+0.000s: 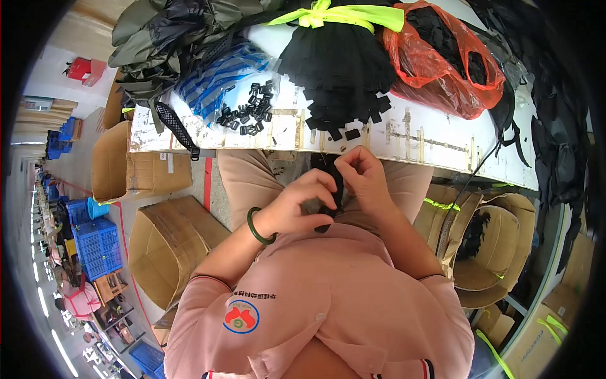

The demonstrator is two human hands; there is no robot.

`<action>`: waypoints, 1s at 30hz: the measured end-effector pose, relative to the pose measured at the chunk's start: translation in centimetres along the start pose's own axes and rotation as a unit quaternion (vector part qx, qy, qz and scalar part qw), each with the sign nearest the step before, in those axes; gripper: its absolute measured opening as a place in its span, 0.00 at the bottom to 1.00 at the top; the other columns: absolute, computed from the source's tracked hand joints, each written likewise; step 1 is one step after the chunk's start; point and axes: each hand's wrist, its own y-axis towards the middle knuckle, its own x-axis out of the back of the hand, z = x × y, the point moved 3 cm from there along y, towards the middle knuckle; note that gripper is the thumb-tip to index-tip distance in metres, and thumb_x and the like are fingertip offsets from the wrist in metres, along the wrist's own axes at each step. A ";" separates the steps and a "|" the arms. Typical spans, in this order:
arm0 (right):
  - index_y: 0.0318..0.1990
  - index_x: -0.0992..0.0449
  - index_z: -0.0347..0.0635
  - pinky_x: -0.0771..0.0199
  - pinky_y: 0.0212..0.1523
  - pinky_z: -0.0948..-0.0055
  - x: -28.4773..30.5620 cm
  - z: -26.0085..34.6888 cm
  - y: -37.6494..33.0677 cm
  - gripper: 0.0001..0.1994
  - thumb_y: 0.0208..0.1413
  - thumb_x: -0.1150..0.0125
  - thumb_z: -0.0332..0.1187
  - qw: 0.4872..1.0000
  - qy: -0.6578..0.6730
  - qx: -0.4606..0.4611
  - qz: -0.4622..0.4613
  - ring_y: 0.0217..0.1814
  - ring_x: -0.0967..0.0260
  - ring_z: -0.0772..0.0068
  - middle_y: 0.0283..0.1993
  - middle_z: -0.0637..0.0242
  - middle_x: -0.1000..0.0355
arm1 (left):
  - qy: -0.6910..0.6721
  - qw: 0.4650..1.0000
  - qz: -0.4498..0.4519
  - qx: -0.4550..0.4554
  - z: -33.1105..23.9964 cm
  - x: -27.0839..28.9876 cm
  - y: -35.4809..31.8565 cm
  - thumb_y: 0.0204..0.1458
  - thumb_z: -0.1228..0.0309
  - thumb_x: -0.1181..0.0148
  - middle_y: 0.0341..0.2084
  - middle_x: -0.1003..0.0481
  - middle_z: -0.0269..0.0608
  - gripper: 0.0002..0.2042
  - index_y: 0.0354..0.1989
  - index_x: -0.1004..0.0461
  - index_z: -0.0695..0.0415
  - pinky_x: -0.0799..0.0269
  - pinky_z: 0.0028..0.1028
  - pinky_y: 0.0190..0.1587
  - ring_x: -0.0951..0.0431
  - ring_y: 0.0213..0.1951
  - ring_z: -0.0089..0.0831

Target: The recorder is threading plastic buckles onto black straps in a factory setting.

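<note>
My left hand (302, 203), with a dark green bangle at the wrist, is held over my lap. Its fingers curve and stand apart from the thumb, with nothing visible between them. My right hand (364, 179) is beside it, just below the table edge, thumb and forefinger pinched together; anything in the pinch is too small to make out. Dark black material (329, 169) lies on my lap between the hands, partly hidden by them. On the table in front, a thick bundle of black straps (338, 69) is tied with a neon yellow band (328, 16).
A pile of small black plastic buckles (249, 110) lies by a blue-striped plastic bag (218, 79) on the white table (416, 136). Dark fabric is heaped at the far left, and a red plastic bag (442, 88) at the right. Cardboard boxes (177, 240) flank my legs.
</note>
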 end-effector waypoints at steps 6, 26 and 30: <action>0.34 0.33 0.41 0.42 0.20 0.86 -1.0 1.6 -0.1 0.04 0.55 0.44 0.26 0.995 0.088 0.047 0.024 0.20 0.41 0.85 0.25 0.75 0.36 | -0.549 0.798 -0.048 0.242 4.2 -0.9 -0.5 0.59 0.64 0.53 0.39 0.30 0.41 0.15 0.45 0.32 0.64 0.33 0.33 0.49 0.27 0.42 0.35; 0.34 0.28 0.42 0.30 0.28 0.66 3.6 2.0 4.8 0.07 0.46 0.38 0.27 0.788 -0.538 0.287 -0.085 0.30 0.30 0.58 0.32 0.63 0.33 | -0.355 0.880 -0.114 0.294 4.4 -0.6 -0.6 0.61 0.71 0.58 0.17 0.38 0.31 0.05 0.37 0.37 0.58 0.43 0.18 0.22 0.41 0.17 0.17; 0.34 0.29 0.38 0.30 0.29 0.71 1.9 3.9 2.3 0.07 0.47 0.40 0.24 0.886 -0.439 0.136 -0.056 0.30 0.29 0.59 0.31 0.60 0.31 | -0.347 0.878 -0.120 0.307 4.7 -0.7 -1.2 0.61 0.71 0.58 0.17 0.38 0.30 0.05 0.37 0.37 0.58 0.44 0.17 0.22 0.41 0.17 0.17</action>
